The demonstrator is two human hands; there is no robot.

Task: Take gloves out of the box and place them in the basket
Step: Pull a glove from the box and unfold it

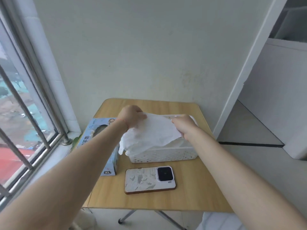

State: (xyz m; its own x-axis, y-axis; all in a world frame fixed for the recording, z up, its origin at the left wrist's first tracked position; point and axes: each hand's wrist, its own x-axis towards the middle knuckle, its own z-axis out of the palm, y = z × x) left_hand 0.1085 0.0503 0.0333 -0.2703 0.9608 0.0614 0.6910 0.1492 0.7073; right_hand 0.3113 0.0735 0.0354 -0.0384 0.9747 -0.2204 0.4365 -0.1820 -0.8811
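Small wooden folding table (191,193) standing against a pale wall (149,47), light grain top, metal legs crossing beneath. Barred window (25,113) running along the left, sill just beside the table's left edge. Doorway and white partition opening on the right, grey floor beyond.

On the table, left to right: a pale blue glove box (99,135) lying flat at the left edge, oval dispensing slot facing up, "XL" mark on its near end, long axis running from near to far and angling slightly right. Just right of it, a white perforated plastic basket (164,155), long axis running left to right, sitting near the table's middle. In front of the basket, a phone (149,180) lying face down, patterned white case, camera block at its right end, long axis left to right.

Left hand (132,117) reaching over the box's far end, fingers curling and pinching the upper left edge of a thin white disposable glove (152,131). Right hand (182,125) hovering over the basket's right part, fingers closing on the glove's right edge. Both hands gripping, set apart, stretching the glove between them.

Glove hanging spread above the basket, long axis running roughly left to right. Its fingers are drooping off the lower left, over the basket's left rim, pointing down toward the table. More white film lying bunched inside the basket beneath it.
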